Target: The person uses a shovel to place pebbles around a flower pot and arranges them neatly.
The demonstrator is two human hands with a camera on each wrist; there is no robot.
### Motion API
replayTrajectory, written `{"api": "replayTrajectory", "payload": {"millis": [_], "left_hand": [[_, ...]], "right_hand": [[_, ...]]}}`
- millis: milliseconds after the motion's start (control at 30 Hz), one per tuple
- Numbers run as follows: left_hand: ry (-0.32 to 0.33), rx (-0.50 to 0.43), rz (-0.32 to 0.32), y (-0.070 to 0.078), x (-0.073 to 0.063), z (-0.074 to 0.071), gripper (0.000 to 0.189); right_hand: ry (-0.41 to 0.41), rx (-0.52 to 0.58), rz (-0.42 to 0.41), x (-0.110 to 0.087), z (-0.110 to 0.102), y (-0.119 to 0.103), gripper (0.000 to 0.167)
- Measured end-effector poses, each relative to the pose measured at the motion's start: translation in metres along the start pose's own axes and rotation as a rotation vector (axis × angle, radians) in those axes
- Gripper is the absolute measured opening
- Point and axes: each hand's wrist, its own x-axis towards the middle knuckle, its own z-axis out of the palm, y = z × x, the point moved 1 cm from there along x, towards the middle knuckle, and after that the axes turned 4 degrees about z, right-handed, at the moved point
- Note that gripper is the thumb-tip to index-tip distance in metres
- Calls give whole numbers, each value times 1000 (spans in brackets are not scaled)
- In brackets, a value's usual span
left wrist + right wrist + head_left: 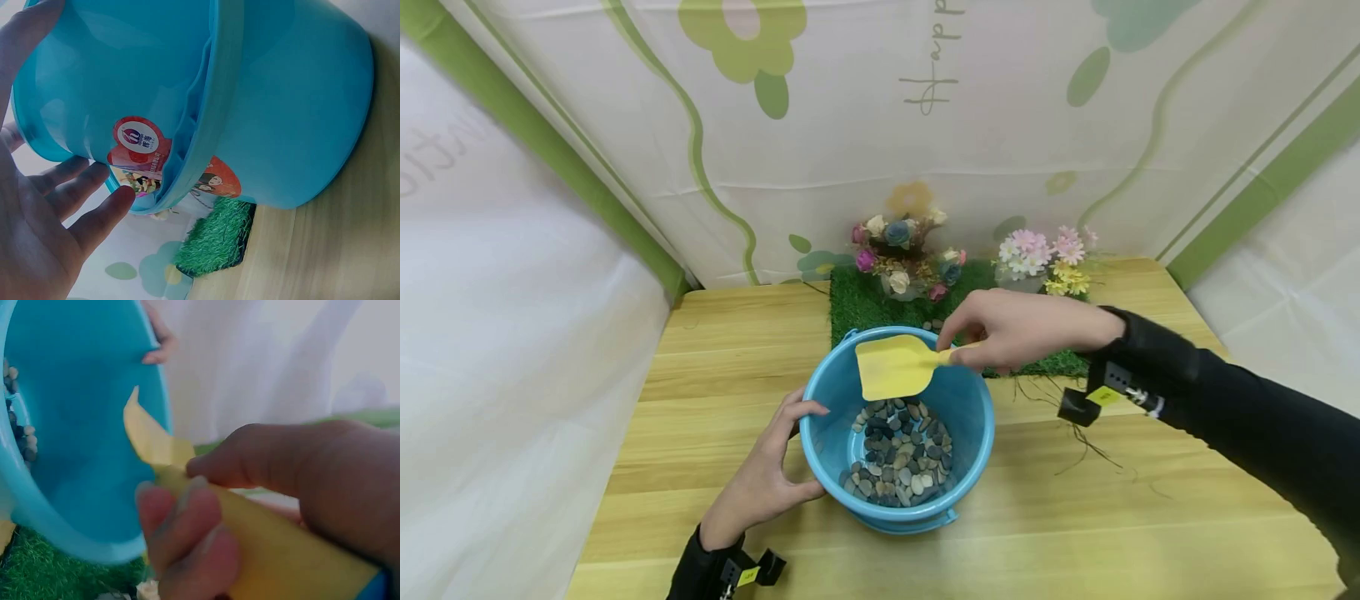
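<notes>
Nearest me, the left hand, fingers spread, grips the left rim of the blue bucket, which stands on the bench with pebbles in its bottom. Over the bucket's far half I see the yellow shovel, handle pinched in the right hand's fingers, blade pointing at the bench's left edge, long axis roughly parallel to the far edge, where a grass mat and two flower bunches sit.

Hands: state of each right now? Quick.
Left hand: closed lightly on the blue bucket, holding it.
Right hand: closed, holding the yellow shovel.
</notes>
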Motion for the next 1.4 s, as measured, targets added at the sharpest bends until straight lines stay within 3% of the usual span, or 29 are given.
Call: {"api": "replayTrajectory", "payload": {"millis": [167, 333, 533, 700, 1100, 1233, 1400], "left_hand": [[0, -5, -7, 0, -1, 0, 84], [2, -14, -1, -1, -1, 1, 82], [2, -14, 0, -1, -1, 1, 79], [-1, -17, 5, -1, -1, 1, 80], [3, -14, 8, -1, -1, 1, 79], [3, -15, 11, -2, -1, 1, 78], [1, -17, 5, -1, -1, 1, 79]], "right_hand": [[-44, -74, 17, 20, 12, -8, 28], [-55, -162, 19, 38, 25, -14, 16], [-79, -286, 24, 57, 38, -17, 45], [-151, -309, 131, 69, 42, -20, 49], [-192, -352, 279, 90, 50, -21, 30], [-192, -368, 291, 92, 49, -20, 34], [-180, -395, 278, 90, 52, -22, 21]]}}
